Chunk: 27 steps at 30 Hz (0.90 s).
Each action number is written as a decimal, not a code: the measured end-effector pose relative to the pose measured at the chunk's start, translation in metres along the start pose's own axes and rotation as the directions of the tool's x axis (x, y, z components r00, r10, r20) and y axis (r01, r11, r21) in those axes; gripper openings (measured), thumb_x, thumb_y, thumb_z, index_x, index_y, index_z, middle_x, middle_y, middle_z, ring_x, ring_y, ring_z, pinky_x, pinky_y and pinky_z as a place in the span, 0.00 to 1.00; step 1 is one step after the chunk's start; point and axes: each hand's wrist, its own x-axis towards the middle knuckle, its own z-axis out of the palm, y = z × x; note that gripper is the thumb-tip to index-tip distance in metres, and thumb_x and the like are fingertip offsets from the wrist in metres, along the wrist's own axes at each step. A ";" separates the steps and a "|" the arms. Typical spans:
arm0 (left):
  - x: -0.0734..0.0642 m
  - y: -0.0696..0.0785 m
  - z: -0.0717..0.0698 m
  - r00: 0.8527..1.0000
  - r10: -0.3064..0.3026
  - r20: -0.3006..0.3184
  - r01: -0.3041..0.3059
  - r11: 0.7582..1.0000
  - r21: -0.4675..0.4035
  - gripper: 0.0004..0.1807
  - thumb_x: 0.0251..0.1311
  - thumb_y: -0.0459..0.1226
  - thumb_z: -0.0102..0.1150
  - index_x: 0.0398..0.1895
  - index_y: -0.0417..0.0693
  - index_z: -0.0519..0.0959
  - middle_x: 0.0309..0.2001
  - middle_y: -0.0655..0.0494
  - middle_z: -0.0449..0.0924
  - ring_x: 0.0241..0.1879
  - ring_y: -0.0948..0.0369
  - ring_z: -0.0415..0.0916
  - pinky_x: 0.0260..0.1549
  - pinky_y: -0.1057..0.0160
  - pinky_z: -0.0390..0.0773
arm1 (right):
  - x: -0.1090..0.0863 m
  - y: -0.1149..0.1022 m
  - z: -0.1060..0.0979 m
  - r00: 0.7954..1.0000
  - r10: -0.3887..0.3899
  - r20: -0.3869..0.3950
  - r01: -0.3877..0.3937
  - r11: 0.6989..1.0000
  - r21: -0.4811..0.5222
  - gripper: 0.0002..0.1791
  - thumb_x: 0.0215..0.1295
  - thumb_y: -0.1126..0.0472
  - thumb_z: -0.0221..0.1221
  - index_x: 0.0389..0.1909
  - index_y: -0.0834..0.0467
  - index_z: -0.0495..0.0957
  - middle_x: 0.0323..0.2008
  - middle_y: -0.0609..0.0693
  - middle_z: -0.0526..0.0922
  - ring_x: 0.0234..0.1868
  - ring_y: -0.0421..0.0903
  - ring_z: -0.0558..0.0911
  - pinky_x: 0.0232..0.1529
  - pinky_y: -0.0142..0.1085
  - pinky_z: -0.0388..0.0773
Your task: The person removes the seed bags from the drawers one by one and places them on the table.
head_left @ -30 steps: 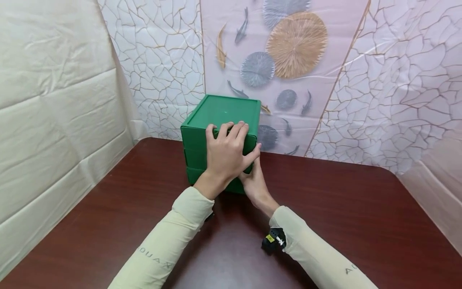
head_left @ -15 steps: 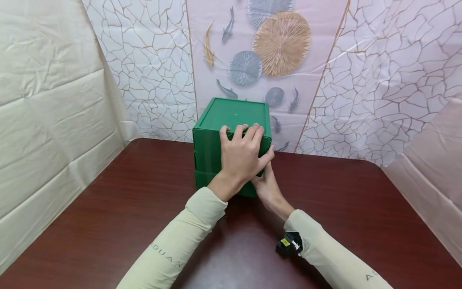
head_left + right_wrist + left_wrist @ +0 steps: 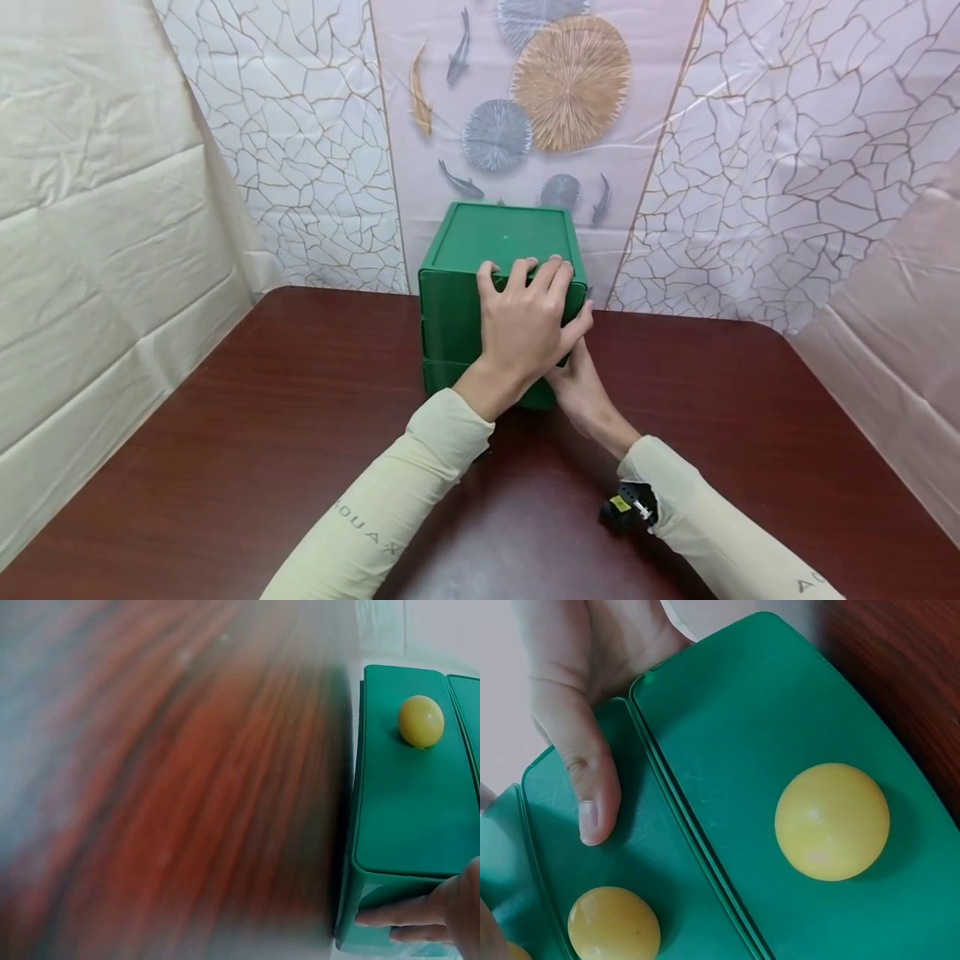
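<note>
Clearly some travel over the last second: the dark-green, boxy, plastic-looking cabinet [image 3: 504, 237] now stands further right against the pale patterned backdrop [image 3: 322, 150] and shows its front a little more squarely, though the head view itself has also swung somewhat. Cabinet is upright towards the far side of the dark red-brown wood-grain desk [image 3: 300, 400], backdrop behind it. Left hand [image 3: 523, 329] spread across the front, fingers bent over the top front edge, thumb reaching to the right-hand edge; it grips there as in the earlier views. Right hand [image 3: 583, 387] lower down, wrapped round the front right edge: thumb on the middle panel in the left wrist view, fingers along the side in the right wrist view. Neither hand touches the glossy yellow ball-shaped knob [image 3: 832, 823] on the panel nearest the desk; a second rounded yellow knob [image 3: 615, 924] sits on the middle panel, just beside the right thumb, a third barely in at the frame edge. Panels lie side by side with thin seams, none visibly pulled out. Reading of the change: the cabinet as a whole is being shifted and slightly turned, not one panel worked. Slid or lifted, cannot tell; its base is partly hidden.
</note>
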 end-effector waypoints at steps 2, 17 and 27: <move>-0.001 0.002 0.000 1.000 -0.003 0.009 0.003 1.000 0.004 0.26 0.72 0.60 0.50 0.59 0.58 0.86 0.59 0.64 0.86 0.58 0.60 0.79 0.60 0.40 0.66 | 0.000 0.001 -0.002 1.000 -0.005 0.017 0.005 1.000 0.001 0.29 0.81 0.67 0.54 0.76 0.53 0.55 0.56 0.47 0.78 0.48 0.42 0.86 0.50 0.42 0.86; -0.007 -0.003 0.001 0.997 0.040 0.063 -0.039 0.999 -0.024 0.28 0.73 0.60 0.49 0.64 0.58 0.83 0.64 0.64 0.82 0.63 0.59 0.77 0.63 0.42 0.66 | 0.002 0.004 -0.012 0.998 0.031 0.063 -0.021 0.987 -0.158 0.40 0.83 0.60 0.54 0.85 0.48 0.42 0.79 0.52 0.57 0.65 0.46 0.76 0.53 0.32 0.80; -0.014 -0.033 -0.012 0.998 0.056 -0.039 -0.063 0.974 -0.215 0.22 0.70 0.53 0.58 0.59 0.54 0.86 0.67 0.51 0.80 0.63 0.54 0.77 0.64 0.50 0.71 | 0.006 -0.006 -0.008 0.991 0.133 -0.014 -0.134 0.989 -0.068 0.50 0.79 0.53 0.60 0.84 0.38 0.33 0.82 0.47 0.49 0.76 0.50 0.66 0.68 0.48 0.72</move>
